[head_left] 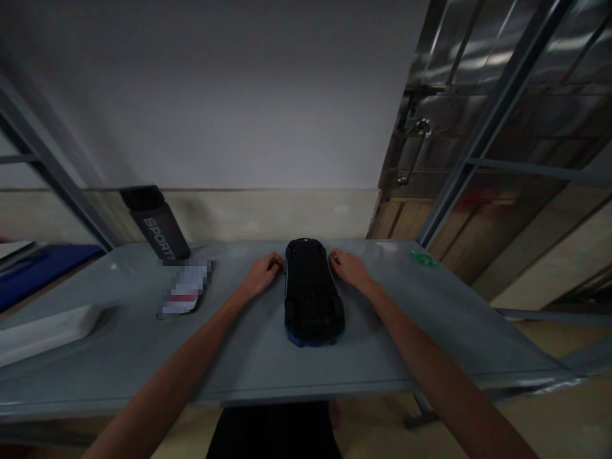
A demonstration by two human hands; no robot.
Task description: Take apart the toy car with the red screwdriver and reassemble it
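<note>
A toy car (pixel 313 287) lies upside down on the grey table, its black underside facing up and blue bodywork showing along the edges. At its left side, toward the far end, is my left hand (pixel 262 273), with the fingers curled in against the car's edge. Opposite it, my right hand (pixel 349 268) has its bent fingers at the car's right side. The fingertips of both hands are partly hidden, and the room is dim.
On the left of the table (pixel 248 370) stand a dark bottle (pixel 160 226) marked SPORT and, nearer, a phone (pixel 186 290) with a blurred screen. A long white object (pixel 52 331) lies at the left edge. A small green item (pixel 424 258) is at the back right. Metal posts flank the table.
</note>
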